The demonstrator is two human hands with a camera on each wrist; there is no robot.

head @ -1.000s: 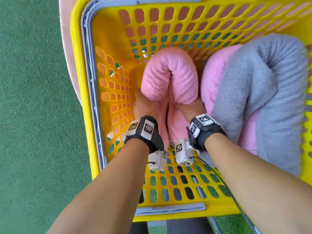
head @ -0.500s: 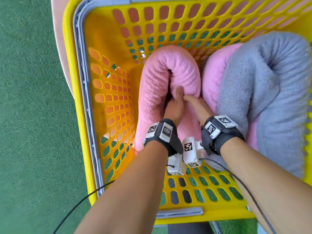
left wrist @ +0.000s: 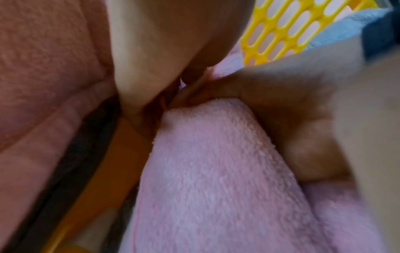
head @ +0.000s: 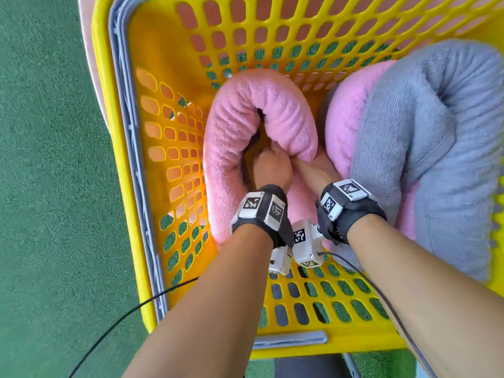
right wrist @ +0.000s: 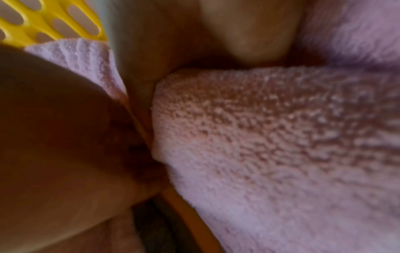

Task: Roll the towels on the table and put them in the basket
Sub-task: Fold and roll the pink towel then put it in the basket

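A pink towel [head: 272, 105] rolled into a long sausage lies bent in a U inside the yellow basket [head: 169, 148], against its left wall. My left hand [head: 270, 166] sits in the gap between the two legs of the U. Its fingers are curled into the fold and the tips are hidden. My right hand [head: 316, 167] reaches under the end of the right leg. In the left wrist view the right hand [left wrist: 292, 111] curls round the pink towel [left wrist: 216, 171]. The right wrist view is blurred and shows the pink towel [right wrist: 270, 137] close up.
A second pink towel [head: 346, 126] and a grey towel [head: 436, 159] fill the basket's right side. Bare lattice floor [head: 313, 293] shows at the near end. Green carpet [head: 54, 186] lies to the left, with a black cable [head: 136, 309] crossing the rim.
The towel's legs, pressed together a second ago, now stand apart. My left hand moved into the gap and curled its fingers. My right hand slid under the right leg.
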